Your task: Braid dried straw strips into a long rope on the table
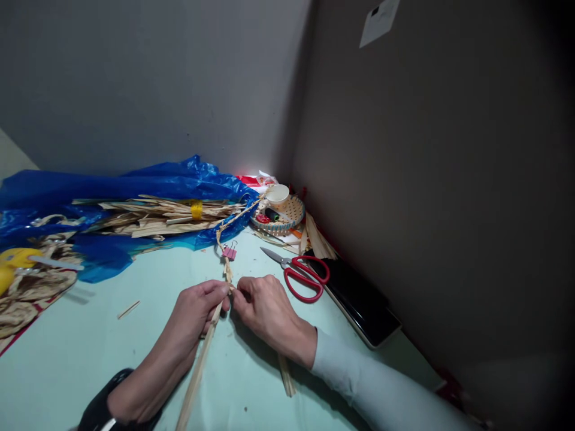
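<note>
My left hand (200, 305) pinches the lower end of a braid of dried straw-coloured leaf strips (227, 272). Close beside it, my right hand (265, 308) is closed at the same spot, thumb and fingers pressed together on the strips. One long strip (197, 374) runs from under my left fingers toward the near edge. Another strip end (286, 376) shows beneath my right wrist. Above my hands, a pink binder clip (229, 252) sits on the braid, which continues as a thin cord (238, 216) to the round basket.
Red-handled scissors (300, 274) lie right of my hands, by a black tablet-like device (359, 299). The woven basket (294, 215) holds a white cup (277, 194). A leaf bundle (166, 215) rests on blue plastic (103, 263). A yellow glue gun (20, 260) is at left.
</note>
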`<state>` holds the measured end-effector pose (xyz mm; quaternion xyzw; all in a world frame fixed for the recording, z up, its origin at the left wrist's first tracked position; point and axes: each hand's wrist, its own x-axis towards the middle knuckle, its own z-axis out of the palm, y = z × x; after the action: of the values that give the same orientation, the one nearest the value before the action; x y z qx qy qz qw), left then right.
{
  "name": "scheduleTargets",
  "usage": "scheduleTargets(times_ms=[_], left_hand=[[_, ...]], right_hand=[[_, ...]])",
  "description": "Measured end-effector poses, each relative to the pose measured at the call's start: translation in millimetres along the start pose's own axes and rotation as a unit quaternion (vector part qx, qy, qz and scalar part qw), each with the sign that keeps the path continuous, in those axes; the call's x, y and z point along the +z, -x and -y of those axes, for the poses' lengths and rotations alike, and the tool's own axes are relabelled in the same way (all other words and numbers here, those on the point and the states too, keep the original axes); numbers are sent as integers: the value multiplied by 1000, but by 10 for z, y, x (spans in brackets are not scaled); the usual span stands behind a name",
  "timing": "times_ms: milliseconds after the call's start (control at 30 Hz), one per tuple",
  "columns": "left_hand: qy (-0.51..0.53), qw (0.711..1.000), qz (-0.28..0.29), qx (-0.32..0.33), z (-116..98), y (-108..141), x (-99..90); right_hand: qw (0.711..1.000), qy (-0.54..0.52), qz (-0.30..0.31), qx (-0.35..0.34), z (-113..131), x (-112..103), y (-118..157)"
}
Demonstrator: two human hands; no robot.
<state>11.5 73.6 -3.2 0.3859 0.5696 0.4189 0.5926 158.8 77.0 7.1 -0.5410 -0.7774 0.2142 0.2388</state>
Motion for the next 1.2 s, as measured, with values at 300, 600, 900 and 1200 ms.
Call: scheduleTargets(times_ms=[300,600,900,1200], left_hand=[[-18,997,-62,31,-57,38,113],[-65,994,-69,53,-99,79,122],[-57,995,-62,56,-62,53,39],[-27,996,-69,48,-27,15,17]], right_hand=[[998,52,11,-22,52,14,29],[996,77,21,-25,101,15,53],[999,1,49,-10,176,4,122],[997,-47,51,-23,219,54,160]])
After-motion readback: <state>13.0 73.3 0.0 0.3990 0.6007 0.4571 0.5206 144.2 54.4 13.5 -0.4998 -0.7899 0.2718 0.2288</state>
